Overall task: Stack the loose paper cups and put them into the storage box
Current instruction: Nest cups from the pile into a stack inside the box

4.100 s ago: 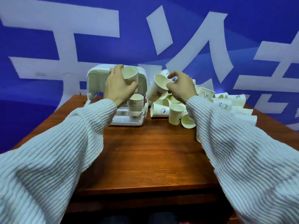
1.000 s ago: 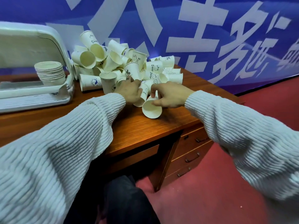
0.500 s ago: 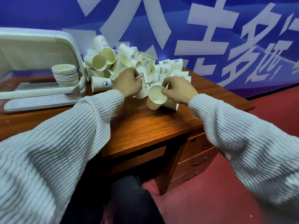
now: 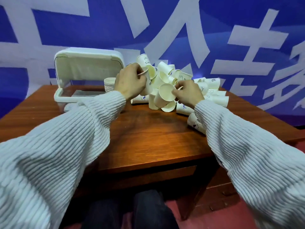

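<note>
My left hand [image 4: 130, 81] grips a white paper cup [image 4: 147, 83] raised above the table, its rim showing between thumb and fingers. My right hand [image 4: 188, 93] pinches the rim of a second paper cup [image 4: 165, 96], tilted with its mouth towards me. Behind both hands lies a heap of loose paper cups [image 4: 178, 78] on the wooden table [image 4: 156, 138]. At the back left stands the white storage box [image 4: 89, 70] with its lid up; a stack of nested cups [image 4: 109, 84] sits inside, partly hidden by my left hand.
Loose cups lie on their sides along the table's right part, one near my right sleeve [image 4: 194, 123]. A blue banner with white characters [image 4: 214, 30] hangs behind the table. Drawers [image 4: 219, 195] show under the table's right end. Red floor lies below.
Both hands have lifted their cups up from the heap and shifted left towards the box. The camera has turned left, so the box now sits nearer the middle.
</note>
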